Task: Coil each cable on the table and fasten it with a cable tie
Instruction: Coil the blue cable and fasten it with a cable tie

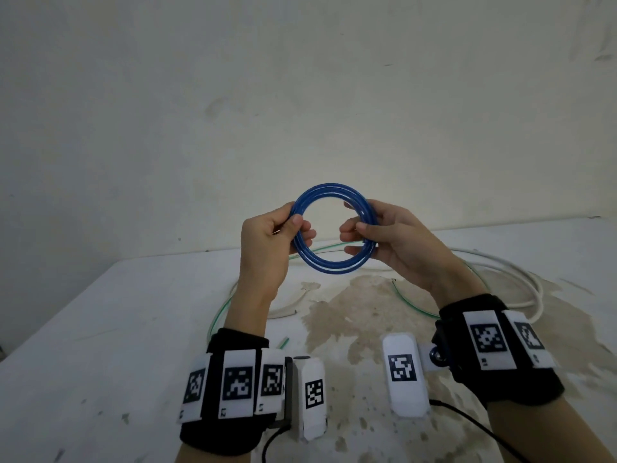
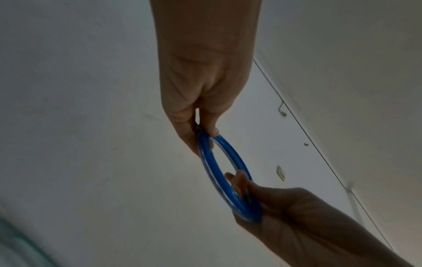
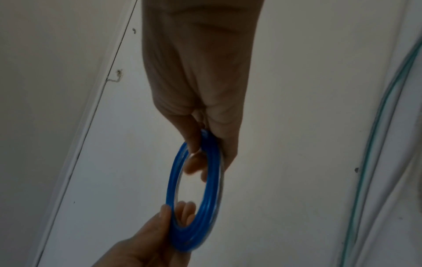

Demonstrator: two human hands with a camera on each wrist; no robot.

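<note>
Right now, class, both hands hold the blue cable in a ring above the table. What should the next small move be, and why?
Probably keep the left hand pinching the blue cable coil and free the right hand to fetch a cable tie. The coil looks fully wound, no tie shows on it, and none is visible on the table, where the white cable and green cable lie loose.

wall: pale, scuffed | table: white, brown stain at centre

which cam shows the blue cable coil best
The head view: the blue cable coil faces the camera as a full round ring, held up between the left hand and right hand. Both wrist views show it nearly edge-on, as a narrow, dim oval.
</note>
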